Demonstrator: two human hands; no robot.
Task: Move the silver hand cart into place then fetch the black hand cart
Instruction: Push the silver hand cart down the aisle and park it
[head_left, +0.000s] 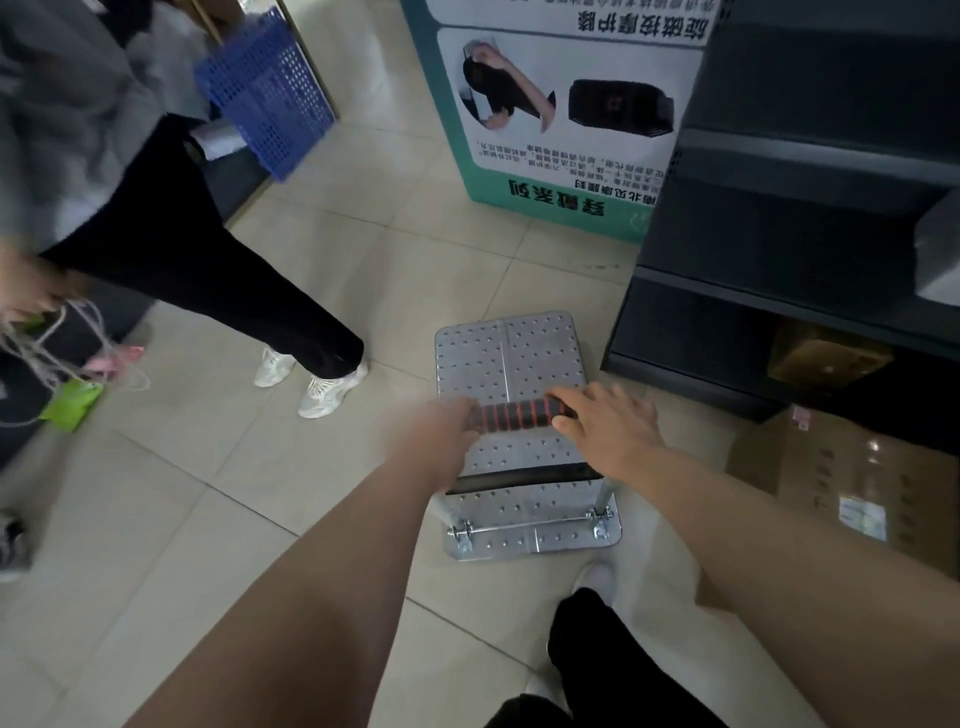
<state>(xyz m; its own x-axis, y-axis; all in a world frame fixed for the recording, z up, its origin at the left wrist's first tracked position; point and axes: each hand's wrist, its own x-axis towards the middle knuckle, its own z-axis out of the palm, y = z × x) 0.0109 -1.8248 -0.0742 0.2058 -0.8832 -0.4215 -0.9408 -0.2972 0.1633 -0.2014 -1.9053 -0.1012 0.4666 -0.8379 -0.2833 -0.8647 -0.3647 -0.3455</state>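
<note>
The silver hand cart (511, 358) stands on the tiled floor in front of me, its flat perforated metal deck pointing away. Its handle (514, 414) has a black grip with red rings. My left hand (441, 431) grips the left end of that handle, blurred by motion. My right hand (605, 423) is closed over the right end. The axle and bolts show at the deck's near edge (530, 530). No black hand cart is in view.
A dark shelving unit (779, 234) stands close on the cart's right, with cardboard boxes (841, 478) at its foot. A green-and-white display stand (561, 114) is ahead. Another person (182, 249) walks at left beside a blue basket (265, 88). My foot (597, 577) is behind the cart.
</note>
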